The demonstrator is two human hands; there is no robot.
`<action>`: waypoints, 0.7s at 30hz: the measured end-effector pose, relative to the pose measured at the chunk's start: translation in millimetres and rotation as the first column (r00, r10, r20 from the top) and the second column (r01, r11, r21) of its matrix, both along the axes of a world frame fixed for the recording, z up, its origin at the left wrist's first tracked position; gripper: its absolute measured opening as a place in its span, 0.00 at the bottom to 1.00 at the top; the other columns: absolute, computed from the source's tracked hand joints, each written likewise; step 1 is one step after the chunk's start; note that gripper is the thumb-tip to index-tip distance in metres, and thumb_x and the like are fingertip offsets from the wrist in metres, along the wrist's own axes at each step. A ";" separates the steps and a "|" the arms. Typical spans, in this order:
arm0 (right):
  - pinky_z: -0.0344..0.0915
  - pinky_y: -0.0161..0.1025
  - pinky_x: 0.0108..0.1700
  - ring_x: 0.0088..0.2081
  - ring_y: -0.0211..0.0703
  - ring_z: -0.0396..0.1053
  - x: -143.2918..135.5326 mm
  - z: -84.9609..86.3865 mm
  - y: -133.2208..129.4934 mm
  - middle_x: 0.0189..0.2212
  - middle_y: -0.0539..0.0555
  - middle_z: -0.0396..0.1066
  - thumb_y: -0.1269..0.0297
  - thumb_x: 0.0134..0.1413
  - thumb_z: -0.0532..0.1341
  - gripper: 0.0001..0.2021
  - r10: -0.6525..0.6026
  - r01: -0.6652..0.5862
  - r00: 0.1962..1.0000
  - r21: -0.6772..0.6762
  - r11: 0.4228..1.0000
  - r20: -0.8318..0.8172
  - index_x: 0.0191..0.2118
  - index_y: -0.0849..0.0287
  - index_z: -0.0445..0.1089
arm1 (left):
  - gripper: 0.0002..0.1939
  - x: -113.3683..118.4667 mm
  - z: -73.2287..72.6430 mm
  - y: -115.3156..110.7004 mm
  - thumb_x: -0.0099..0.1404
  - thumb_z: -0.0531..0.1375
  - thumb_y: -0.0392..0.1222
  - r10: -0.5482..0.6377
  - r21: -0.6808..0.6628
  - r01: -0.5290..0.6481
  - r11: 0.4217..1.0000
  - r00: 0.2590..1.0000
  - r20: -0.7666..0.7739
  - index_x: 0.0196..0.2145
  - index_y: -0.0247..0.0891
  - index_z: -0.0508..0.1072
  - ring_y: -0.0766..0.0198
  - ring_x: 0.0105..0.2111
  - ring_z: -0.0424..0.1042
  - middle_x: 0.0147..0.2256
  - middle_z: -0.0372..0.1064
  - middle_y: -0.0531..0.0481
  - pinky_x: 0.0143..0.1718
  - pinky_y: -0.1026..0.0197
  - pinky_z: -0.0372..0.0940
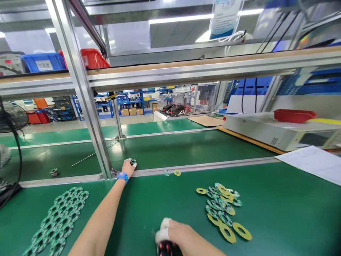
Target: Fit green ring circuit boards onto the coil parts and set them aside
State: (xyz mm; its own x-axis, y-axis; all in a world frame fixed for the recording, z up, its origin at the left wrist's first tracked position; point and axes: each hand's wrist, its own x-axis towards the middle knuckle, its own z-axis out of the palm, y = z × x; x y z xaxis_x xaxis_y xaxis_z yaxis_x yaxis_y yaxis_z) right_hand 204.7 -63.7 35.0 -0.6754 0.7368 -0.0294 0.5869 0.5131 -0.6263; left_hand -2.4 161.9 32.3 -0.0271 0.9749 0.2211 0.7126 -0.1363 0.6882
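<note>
My left hand, with a blue band on its wrist, stretches to the metal strip along the table's far side. Its covered fingertips are closed around a small green ring-shaped circuit board; what lies under the board is hidden. At the bottom edge, my right hand, with white finger covers, is closed on a dark thing with red spots, cut off by the frame. To its right lies a loose pile of green and yellow ring-shaped boards. Rows of green ring boards lie flat at left.
A metal post rises just left of my left hand. Beyond the strip stands a small round part. Two rings, one green and one yellow, lie by the strip. A grey instrument and white paper are at right.
</note>
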 end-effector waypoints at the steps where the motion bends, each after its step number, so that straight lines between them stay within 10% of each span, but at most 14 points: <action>1: 0.63 0.35 0.37 0.36 0.44 0.67 0.6 -0.4 3.5 0.35 0.50 0.68 0.72 0.36 0.67 0.18 -0.067 0.067 0.998 0.002 0.998 -0.015 0.39 0.54 0.71 | 0.14 -2.3 -3.7 -2.8 0.63 0.58 0.40 0.011 0.005 -0.011 1.000 1.000 0.021 0.46 0.33 0.67 0.53 0.52 0.61 0.50 0.62 0.42 0.53 0.45 0.56; 6: 0.62 0.37 0.39 0.36 0.44 0.65 -2.3 -16.0 11.9 0.36 0.53 0.68 0.74 0.36 0.64 0.20 -0.237 0.236 0.963 -0.027 0.972 -0.131 0.42 0.58 0.70 | 0.27 1.8 -26.9 -65.8 0.53 0.57 0.27 -0.203 -0.063 0.213 0.975 0.969 0.140 0.53 0.32 0.64 0.54 0.51 0.62 0.52 0.62 0.39 0.52 0.54 0.59; 15: 0.67 0.39 0.33 0.27 0.41 0.66 -6.8 -42.4 13.3 0.34 0.55 0.68 0.70 0.50 0.53 0.20 -0.438 0.449 0.875 0.008 0.893 -0.205 0.51 0.60 0.64 | 0.40 3.6 -21.4 -171.2 0.47 0.60 0.28 -0.655 -0.203 0.769 0.607 0.628 0.420 0.59 0.37 0.58 0.56 0.47 0.67 0.51 0.66 0.46 0.52 0.57 0.61; 21: 0.68 0.44 0.43 0.42 0.47 0.66 -13.1 -28.7 3.4 0.45 0.57 0.65 0.74 0.46 0.58 0.24 -0.323 0.371 0.927 0.358 0.857 -0.189 0.52 0.54 0.63 | 0.41 11.9 -26.6 -176.7 0.47 0.64 0.31 -0.591 -0.156 0.673 0.723 0.719 0.367 0.59 0.38 0.57 0.59 0.44 0.67 0.48 0.67 0.46 0.48 0.58 0.62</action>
